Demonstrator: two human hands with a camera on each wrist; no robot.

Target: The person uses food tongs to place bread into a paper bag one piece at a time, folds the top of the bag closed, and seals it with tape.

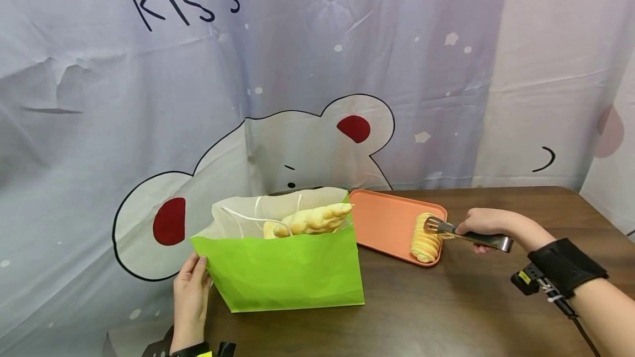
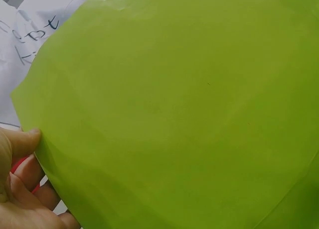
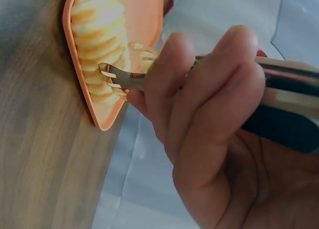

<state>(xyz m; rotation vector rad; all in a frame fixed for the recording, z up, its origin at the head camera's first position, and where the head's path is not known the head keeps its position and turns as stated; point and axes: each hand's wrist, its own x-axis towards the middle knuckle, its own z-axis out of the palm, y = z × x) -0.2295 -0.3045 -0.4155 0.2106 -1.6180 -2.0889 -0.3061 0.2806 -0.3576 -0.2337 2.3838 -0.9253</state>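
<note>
A green paper bag (image 1: 292, 274) stands on the table with its white inside and white string handles showing. From its top pokes a long, knobbly bread (image 1: 317, 220). My left hand (image 1: 190, 285) pinches the bag's left edge, thumb on the green front (image 2: 174, 109) and fingers behind. Off to the right, my right hand (image 1: 488, 225) grips metal food tongs (image 1: 488, 241) with dark grips. Their forked tips lie at a ridged, golden bread roll (image 1: 424, 244), which sits at the right end of an orange tray (image 1: 382, 219). In the right wrist view the tines overlap the roll (image 3: 99, 35).
The wooden table (image 1: 397, 313) extends to the right and toward me. Behind it hangs a printed curtain (image 1: 436, 70) with a bear drawing. The bag stands just left of the tray and overlaps its left end in the head view.
</note>
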